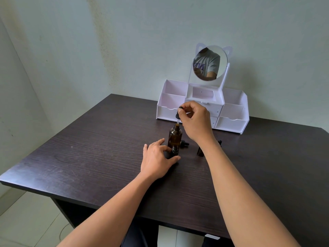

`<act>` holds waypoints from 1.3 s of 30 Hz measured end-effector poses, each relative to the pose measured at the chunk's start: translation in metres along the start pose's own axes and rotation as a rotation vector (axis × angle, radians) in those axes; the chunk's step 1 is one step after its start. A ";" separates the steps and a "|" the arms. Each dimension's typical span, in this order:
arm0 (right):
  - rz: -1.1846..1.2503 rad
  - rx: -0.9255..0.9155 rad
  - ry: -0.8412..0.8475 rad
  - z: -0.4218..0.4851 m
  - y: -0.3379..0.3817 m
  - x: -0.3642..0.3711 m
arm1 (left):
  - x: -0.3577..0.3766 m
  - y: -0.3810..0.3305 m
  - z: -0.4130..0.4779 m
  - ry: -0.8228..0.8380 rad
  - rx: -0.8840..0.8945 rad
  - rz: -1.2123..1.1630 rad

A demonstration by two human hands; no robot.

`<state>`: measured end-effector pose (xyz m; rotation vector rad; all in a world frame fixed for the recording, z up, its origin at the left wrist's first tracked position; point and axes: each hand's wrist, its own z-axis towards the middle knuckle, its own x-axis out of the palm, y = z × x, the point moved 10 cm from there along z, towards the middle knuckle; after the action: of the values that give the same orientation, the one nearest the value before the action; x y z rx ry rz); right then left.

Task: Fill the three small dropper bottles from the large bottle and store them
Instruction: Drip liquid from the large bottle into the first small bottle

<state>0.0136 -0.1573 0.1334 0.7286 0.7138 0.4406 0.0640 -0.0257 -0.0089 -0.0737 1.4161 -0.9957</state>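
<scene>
Left hand (156,161) steadies a small bottle (174,151) on the desk (89,157), thumb and fingers curled round its base. Just behind stands the large bottle (175,135), amber and uncapped. Above its neck the right hand (194,122) pinches a dropper (178,114). Light, smooth glass, likely slippery and breakable: best gripped low on the body.
</scene>
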 end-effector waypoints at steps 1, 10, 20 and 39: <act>-0.013 -0.003 0.004 0.000 0.000 0.001 | 0.000 0.000 0.000 0.001 0.000 -0.001; -0.034 0.014 0.016 0.000 -0.002 0.003 | 0.000 0.000 0.000 0.001 -0.002 -0.004; -0.102 0.037 0.051 -0.002 -0.012 0.011 | 0.001 0.001 0.000 -0.004 -0.002 -0.008; -0.130 0.052 0.080 -0.005 -0.018 0.013 | 0.002 0.001 0.001 -0.010 0.000 0.005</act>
<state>0.0216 -0.1592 0.1123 0.7118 0.8457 0.3351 0.0649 -0.0264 -0.0106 -0.0755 1.4067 -0.9903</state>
